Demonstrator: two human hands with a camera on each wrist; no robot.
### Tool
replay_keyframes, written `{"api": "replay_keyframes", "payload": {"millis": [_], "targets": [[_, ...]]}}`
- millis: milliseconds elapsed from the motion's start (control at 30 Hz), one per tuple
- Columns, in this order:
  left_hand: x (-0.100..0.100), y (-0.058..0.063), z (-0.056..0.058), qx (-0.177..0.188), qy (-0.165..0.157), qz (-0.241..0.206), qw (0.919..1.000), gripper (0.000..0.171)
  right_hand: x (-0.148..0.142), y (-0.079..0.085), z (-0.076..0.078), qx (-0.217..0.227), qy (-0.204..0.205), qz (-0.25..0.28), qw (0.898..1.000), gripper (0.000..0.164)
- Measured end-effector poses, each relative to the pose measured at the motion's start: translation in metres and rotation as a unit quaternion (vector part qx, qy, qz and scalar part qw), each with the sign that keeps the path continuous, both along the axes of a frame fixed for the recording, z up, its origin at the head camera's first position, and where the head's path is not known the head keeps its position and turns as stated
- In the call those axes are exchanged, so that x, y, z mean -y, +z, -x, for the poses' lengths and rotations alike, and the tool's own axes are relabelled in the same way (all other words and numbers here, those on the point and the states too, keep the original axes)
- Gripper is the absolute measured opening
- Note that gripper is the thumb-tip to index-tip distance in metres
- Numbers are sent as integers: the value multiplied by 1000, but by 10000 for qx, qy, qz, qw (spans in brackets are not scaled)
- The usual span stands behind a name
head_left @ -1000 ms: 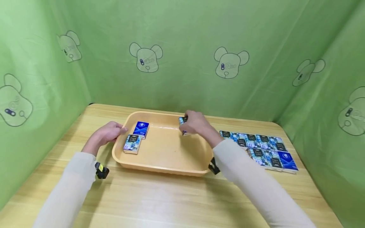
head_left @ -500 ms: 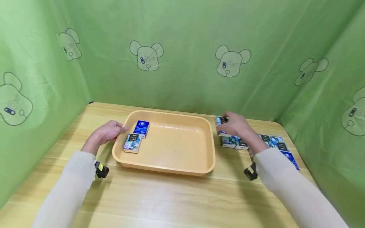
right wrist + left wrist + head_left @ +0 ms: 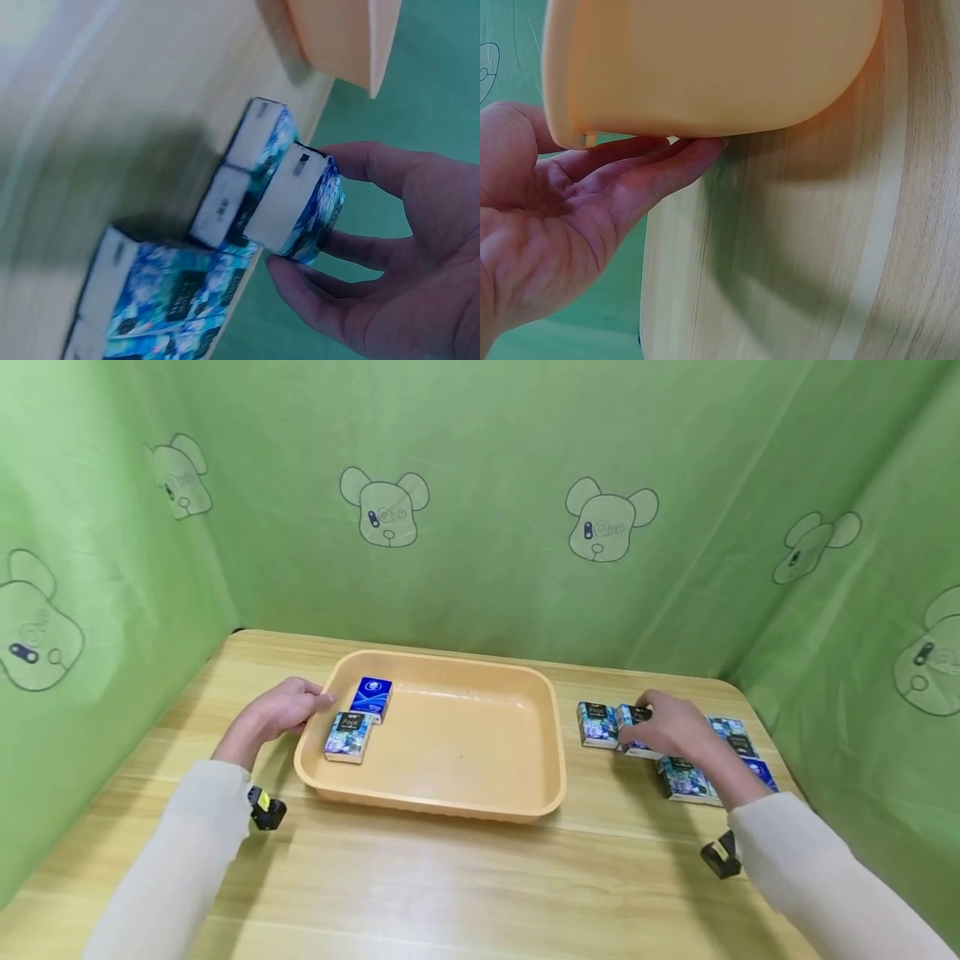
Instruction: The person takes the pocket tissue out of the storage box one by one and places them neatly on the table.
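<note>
My left hand point(image 3: 288, 706) grips the left wall of a peach plastic tray point(image 3: 431, 810); the thumb lies over the rim, and the fingers are against the outside in the left wrist view. Inside the tray's left end are a plain blue tissue pack point(image 3: 371, 697) and a flower-printed one point(image 3: 348, 737). To the right of the tray, my right hand point(image 3: 675, 727) pinches a flower-printed tissue pack point(image 3: 289, 199) between thumb and fingers. This pack overlaps the row of packs in the right wrist view. Just to its left is another flowered pack point(image 3: 597, 724).
Several more flowered packs point(image 3: 684, 781) and a blue one point(image 3: 759, 772) lie close together on the wooden table point(image 3: 420, 893), partly hidden by my right hand and wrist. A green bear-print curtain point(image 3: 487, 593) stands round the table's back and sides.
My right hand has moved right, from over the tray to the left end of the row, then further along it and lower. The left hand and the tray stay put.
</note>
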State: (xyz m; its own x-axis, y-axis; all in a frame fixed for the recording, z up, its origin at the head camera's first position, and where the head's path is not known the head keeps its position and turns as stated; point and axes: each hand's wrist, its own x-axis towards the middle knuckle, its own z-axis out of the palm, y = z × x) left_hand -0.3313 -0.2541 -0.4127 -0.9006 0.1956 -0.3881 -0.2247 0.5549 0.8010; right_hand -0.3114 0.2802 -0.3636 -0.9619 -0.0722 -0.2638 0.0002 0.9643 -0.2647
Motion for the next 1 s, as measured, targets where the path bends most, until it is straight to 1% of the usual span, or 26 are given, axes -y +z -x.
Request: {"api": "replay_keyframes", "payload": {"millis": [167,267,333,500,767,1000], "targets": [[-1,0,0,2,14,-29,10000,45,-10,-10,-8,-67,39,-53,10000,86],[-1,0,0,4,15,-24,10000,45,-14,-15,-11,53,19,-140,9999,84],[-1,0,0,9,8,-11,10000,44,-15,-17,-12,181,-62,-149,9997,84],[0,0,0,12,-6,-20,10000,44,-14,-19,-15,328,-189,-96,9992,83],[1,1,-1,-20,30,-11,10000,44,-13,-19,-20,447,-10,-117,9989,84],[0,0,0,-5,40,-17,10000,46,-13,-26,-24,339,-2,-49,9994,83]]}}
